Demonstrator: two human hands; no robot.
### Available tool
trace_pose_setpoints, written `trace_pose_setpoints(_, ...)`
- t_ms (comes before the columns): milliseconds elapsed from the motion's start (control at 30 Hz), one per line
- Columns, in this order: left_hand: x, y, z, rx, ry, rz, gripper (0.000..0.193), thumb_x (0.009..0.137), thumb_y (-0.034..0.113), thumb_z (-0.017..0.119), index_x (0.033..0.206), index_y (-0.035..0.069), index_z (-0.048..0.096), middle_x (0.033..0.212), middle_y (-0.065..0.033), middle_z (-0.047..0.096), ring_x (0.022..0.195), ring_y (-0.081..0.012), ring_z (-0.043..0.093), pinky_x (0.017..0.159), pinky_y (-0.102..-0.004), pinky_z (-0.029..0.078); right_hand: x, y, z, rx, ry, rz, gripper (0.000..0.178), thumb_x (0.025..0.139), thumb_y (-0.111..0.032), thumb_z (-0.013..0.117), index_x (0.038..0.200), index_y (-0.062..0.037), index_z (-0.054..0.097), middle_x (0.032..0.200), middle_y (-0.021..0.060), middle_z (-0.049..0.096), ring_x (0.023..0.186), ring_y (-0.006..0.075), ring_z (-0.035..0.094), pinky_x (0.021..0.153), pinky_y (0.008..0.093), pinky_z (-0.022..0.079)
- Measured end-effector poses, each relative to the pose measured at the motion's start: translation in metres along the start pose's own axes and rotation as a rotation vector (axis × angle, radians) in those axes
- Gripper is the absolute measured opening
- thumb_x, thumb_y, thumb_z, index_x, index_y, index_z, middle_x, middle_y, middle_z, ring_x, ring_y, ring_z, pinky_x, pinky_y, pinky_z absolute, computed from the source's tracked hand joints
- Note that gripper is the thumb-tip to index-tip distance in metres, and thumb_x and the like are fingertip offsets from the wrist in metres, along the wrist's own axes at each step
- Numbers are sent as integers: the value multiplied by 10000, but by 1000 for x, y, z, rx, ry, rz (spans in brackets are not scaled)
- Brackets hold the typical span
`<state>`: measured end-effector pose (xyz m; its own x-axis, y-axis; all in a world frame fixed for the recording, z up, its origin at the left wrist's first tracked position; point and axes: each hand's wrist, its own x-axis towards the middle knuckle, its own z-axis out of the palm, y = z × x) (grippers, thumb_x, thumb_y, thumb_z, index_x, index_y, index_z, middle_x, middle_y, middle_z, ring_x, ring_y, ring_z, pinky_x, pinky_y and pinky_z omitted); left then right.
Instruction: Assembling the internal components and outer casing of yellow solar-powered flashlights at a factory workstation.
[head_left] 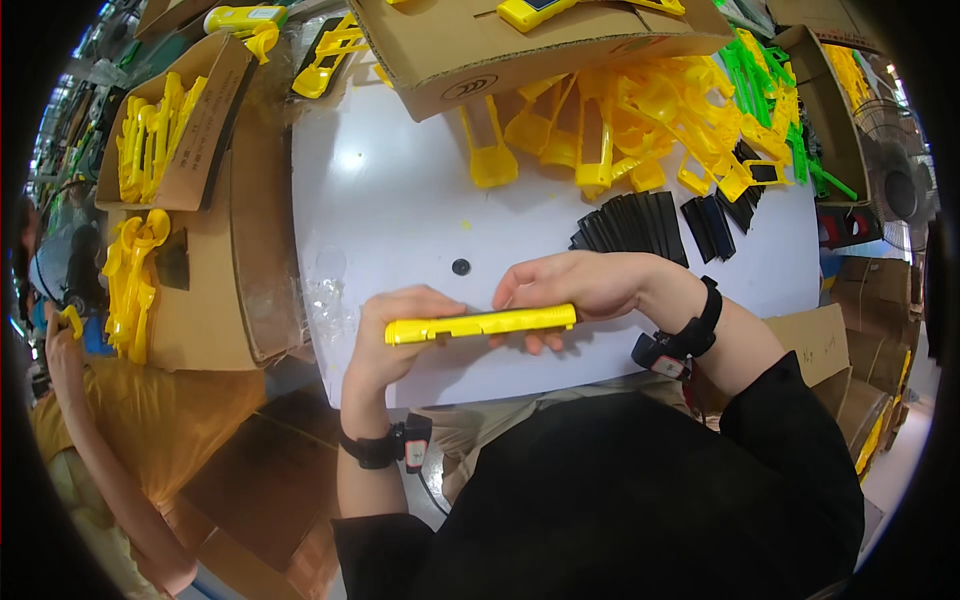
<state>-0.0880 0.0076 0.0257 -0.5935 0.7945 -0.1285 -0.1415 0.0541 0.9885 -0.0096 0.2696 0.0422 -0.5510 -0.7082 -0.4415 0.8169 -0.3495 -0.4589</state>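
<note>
A long yellow plastic housing (482,324) with a dark upper face lies level between my hands, just above the near part of the white table. My left hand (395,320) is closed round its left end. At the right end my right hand (575,283) grips it, thumb and fingers on either side; some fingers are hidden behind it. Beyond my hands a small black disc (461,267) rests on the table. A fanned row of flat black strips (637,224) lies past my right hand, with a few shorter black pieces (709,226) beside it.
A cardboard box (560,65) overhangs the table's far side, before heaped yellow plastic frames (600,130). Green parts (760,75) lie far right. At left stand cartons of yellow parts (155,140). Another person's arm (110,480) is at far left, holding a small yellow piece.
</note>
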Motion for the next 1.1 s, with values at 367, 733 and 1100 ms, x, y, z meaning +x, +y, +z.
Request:
trace_pose_setpoints(367, -9, 8, 70, -603, 359, -79, 365, 995, 264, 474, 1261, 13, 467, 1148, -121, 595, 976, -191, 630, 775, -348, 556, 10, 16, 49, -294, 152, -397, 387, 948, -151, 544, 1284, 14, 447, 1153, 102, 587, 968, 138, 591, 856, 286, 475)
trace_pose_setpoints(733, -11, -11, 73, -387, 587, 140, 345, 904, 29, 596, 1217, 14, 453, 1269, -173, 518, 1081, -250, 592, 817, -359, 563, 15, 48, 25, -726, 870, -761, 219, 926, -129, 557, 1087, 19, 569, 905, 62, 615, 796, 140, 577, 764, 273, 465)
trace_pose_setpoints(1100, -5, 6, 53, -504, 844, 21, 451, 912, 63, 596, 1276, 117, 335, 1104, -115, 523, 1031, -310, 628, 735, -414, 585, -23, 70, 14, -537, 704, -387, 266, 968, -263, 480, 856, -24, 510, 679, 76, 544, 647, 140, 538, 620, 291, 426)
